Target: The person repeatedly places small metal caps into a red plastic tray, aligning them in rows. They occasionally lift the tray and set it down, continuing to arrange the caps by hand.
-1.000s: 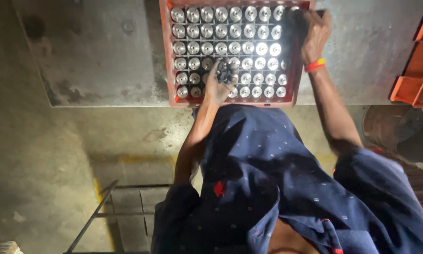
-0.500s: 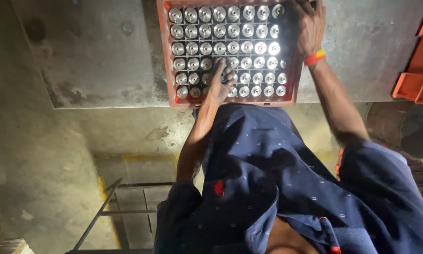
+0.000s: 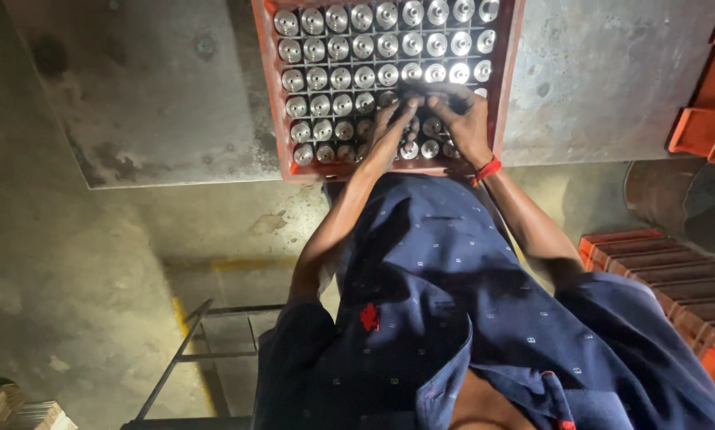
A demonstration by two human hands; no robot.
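Filling nearly every cell, shiny round-topped metal cylinders (image 3: 340, 77) stand upright in a red divided crate (image 3: 266, 95) at the upper middle of the frame. Judging by the full rows, most of the loading looks done; only the cells under the hands, near the crate's lower right, cannot be checked. The parts look alike: silvery, capped, bright under the light, one to a cell. Both hands meet over the lower rows. The left hand (image 3: 389, 127) lies with its fingers curled down onto the caps, and the right hand (image 3: 462, 119), a red band at its wrist, curls beside it; whether either grips a part I cannot tell. The crate sits on a stained grey tabletop (image 3: 158, 87). More orange crates (image 3: 703, 119) stand at the right edge.
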